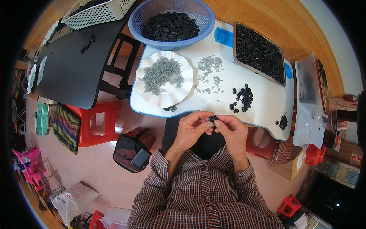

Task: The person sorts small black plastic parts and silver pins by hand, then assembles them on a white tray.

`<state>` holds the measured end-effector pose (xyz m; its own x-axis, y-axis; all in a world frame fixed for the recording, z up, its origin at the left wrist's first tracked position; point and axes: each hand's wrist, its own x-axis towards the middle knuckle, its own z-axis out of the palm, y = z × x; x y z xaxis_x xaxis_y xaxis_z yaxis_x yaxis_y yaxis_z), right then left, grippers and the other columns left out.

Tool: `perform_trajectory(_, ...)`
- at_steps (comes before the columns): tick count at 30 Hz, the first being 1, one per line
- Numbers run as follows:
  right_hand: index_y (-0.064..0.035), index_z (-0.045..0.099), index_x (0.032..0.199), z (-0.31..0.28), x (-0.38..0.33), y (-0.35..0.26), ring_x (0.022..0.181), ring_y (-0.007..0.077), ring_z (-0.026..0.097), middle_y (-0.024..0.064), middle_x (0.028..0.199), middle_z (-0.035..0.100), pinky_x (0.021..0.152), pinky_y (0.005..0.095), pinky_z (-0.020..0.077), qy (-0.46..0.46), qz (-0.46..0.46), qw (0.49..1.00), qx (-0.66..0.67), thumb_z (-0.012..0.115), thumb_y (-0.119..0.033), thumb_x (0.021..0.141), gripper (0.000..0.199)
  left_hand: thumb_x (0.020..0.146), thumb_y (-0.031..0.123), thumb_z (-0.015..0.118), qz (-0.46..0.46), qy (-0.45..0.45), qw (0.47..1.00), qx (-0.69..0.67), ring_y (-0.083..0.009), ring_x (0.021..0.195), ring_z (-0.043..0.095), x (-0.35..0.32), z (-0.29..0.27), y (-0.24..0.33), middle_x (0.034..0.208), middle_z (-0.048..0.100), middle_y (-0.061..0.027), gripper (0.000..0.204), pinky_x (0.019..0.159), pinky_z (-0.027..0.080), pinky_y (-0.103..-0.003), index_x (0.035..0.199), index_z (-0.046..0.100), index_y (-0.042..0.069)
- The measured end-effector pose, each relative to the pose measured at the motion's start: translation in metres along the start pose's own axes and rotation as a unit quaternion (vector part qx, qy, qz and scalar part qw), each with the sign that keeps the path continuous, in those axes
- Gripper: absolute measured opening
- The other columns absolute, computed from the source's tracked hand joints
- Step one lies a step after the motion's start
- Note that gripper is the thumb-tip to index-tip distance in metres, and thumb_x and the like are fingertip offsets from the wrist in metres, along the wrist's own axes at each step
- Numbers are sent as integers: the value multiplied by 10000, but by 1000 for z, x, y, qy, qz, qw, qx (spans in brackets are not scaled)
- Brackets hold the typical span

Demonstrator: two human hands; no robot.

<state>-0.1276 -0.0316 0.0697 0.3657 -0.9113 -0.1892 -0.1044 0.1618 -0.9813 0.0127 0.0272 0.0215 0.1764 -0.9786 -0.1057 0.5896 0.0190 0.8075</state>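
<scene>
From where I stand, the small black piece (212,118) is up in the air, just off the near edge of the white desk (263,110) and above the person's lap. The left hand (195,129) has a narrow pinch grip on it, thumb against fingers, and the right hand (231,130) pinches it from the other side, its fingertips drawn in just as close. (Whether there's a pin between those fingers, I can't tell.)

I'd say a slip is the main worry: a piece that small, squeezed a bit crooked, could pop out and drop past the edge onto the dark trousers (176,128), where black on black would be hard to spot. A careless sleeve could also sweep away the loose black pieces (246,99) ahead of the right hand, or the scattered grey pins (209,63) beyond.

The scalloped white plate (171,100), heaped with pins, sits close to the left edge and blocks a straight reach to the blue basket (171,45); the metal tray (238,63) of black parts crowds the far right side
</scene>
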Motion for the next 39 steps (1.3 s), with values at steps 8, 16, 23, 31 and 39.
perform_trajectory(8, 40, 651, 951, -3, 2, -6, 677, 73, 595, 61, 828, 672, 631, 194, 502, -2, 42, 998, 35, 671, 13, 843, 113, 876, -38, 616, 2, -3, 1000, 29, -99, 726, 601, 0, 2, 3, 874, 644, -55, 245, 679, 520, -233, 1120, 602, -41)
perform_trajectory(16, 13, 669, 918, -8, 4, -2, 640, 55, 566, 34, 782, 662, 594, 178, 465, -17, 75, 995, 65, 702, -25, 822, 109, 871, -34, 621, 8, -19, 999, 43, -104, 715, 606, -1, -1, 1, 896, 634, -64, 255, 655, 529, -236, 1126, 609, -42)
perform_trajectory(23, 8, 670, 908, -6, 4, 0, 646, 56, 568, 32, 773, 658, 598, 181, 463, -21, 69, 994, 84, 702, -18, 817, 100, 871, -39, 617, 20, -26, 998, 47, -109, 714, 611, 0, -3, 1, 905, 627, -63, 267, 646, 540, -245, 1138, 608, -43)
perform_trajectory(31, 15, 664, 927, -13, 8, 5, 644, 72, 577, 49, 784, 664, 593, 193, 468, -64, 116, 987, 94, 693, -55, 841, 115, 880, -8, 619, -1, -37, 999, 23, -93, 720, 608, -2, -7, 4, 894, 608, -53, 259, 652, 539, -223, 1138, 613, -32)
perform_trajectory(39, 4, 663, 909, -18, 13, 7, 633, 75, 592, 54, 778, 669, 589, 189, 489, -107, 151, 972, 143, 700, -70, 842, 107, 880, -18, 614, 10, -50, 998, 29, -99, 710, 612, -1, -7, 5, 884, 611, -51, 252, 647, 542, -226, 1131, 618, -36)
